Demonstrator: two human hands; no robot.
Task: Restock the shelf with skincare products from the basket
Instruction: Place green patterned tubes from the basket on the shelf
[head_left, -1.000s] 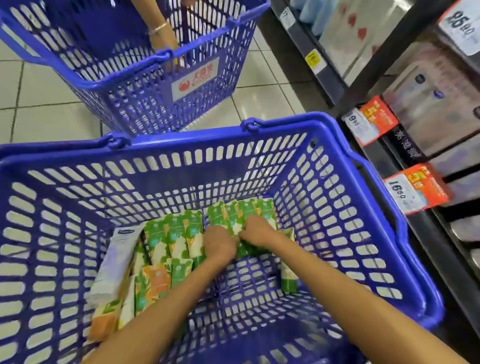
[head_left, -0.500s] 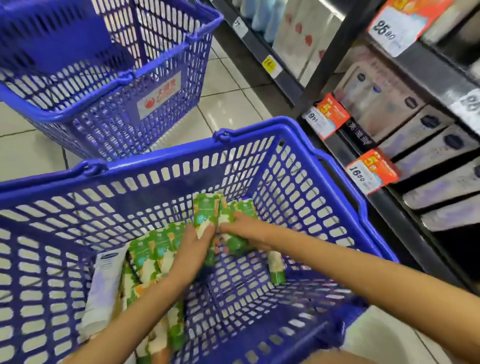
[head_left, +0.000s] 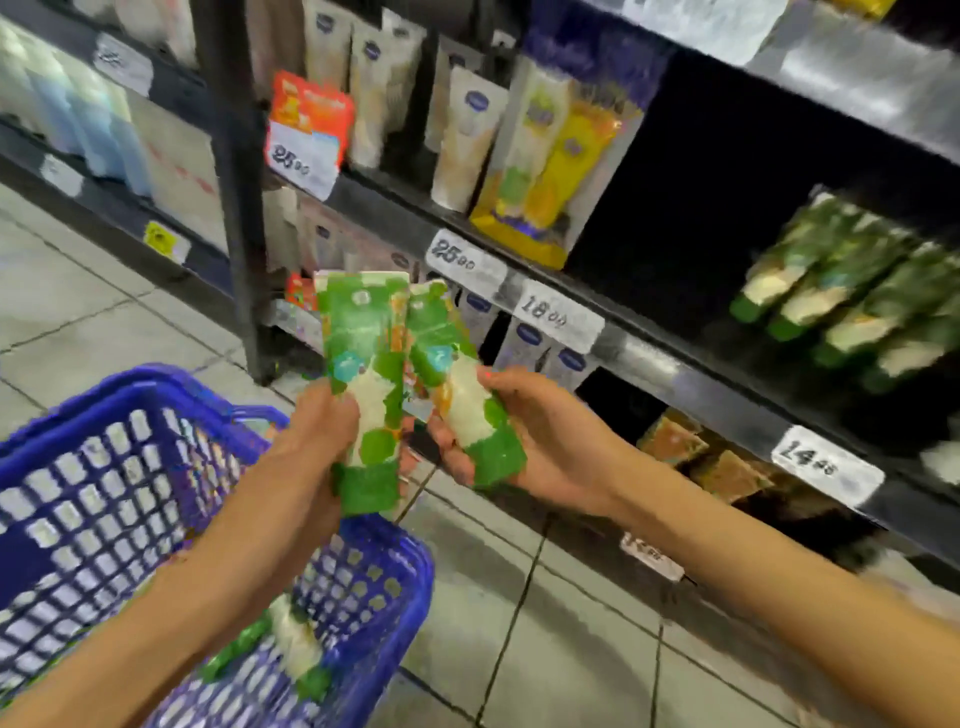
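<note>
Shelf (head_left: 675, 364) behind, left hand (head_left: 317, 431) and right hand (head_left: 550, 441) grip two tube bunches (head_left: 363, 332).

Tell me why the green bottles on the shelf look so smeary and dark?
In the head view, the green bottles on the shelf are smeared by motion blur, probably from a moving camera; the space behind them is in deep shadow; the green tubes held by the left hand and right hand look sharper, and the price tag is readable.
</note>
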